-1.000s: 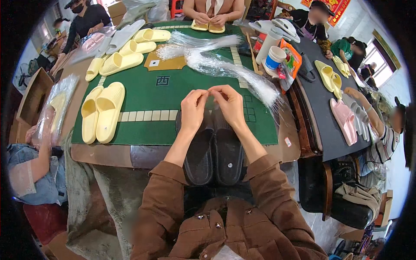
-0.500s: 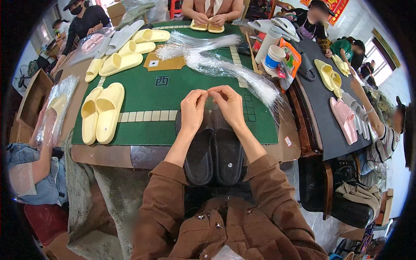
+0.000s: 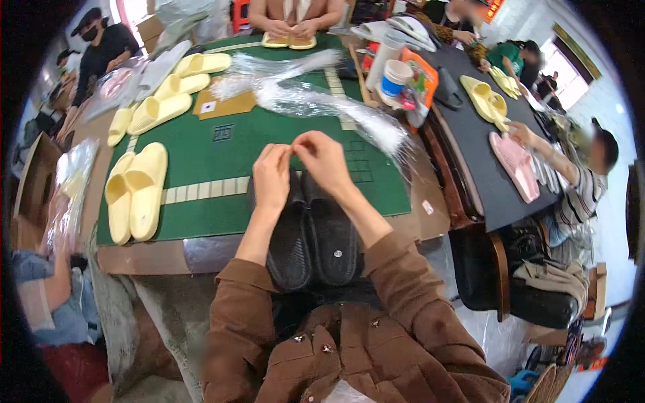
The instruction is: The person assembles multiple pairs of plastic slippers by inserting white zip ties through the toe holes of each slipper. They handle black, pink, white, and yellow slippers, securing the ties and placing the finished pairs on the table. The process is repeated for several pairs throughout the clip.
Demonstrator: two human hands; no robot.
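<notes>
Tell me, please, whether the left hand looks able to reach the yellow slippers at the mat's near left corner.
Likely yes: only the mat appears to lie between the left hand and those yellow slippers, though it would first have to part from the right hand, as the two nearly meet.

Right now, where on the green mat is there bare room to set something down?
The green mat is bare between the near yellow pair and the left hand, and right of the right hand, nearer than the plastic-wrapped white strands. It is crowded at the far left, among yellow slippers, and around the blue-banded cup.
</notes>
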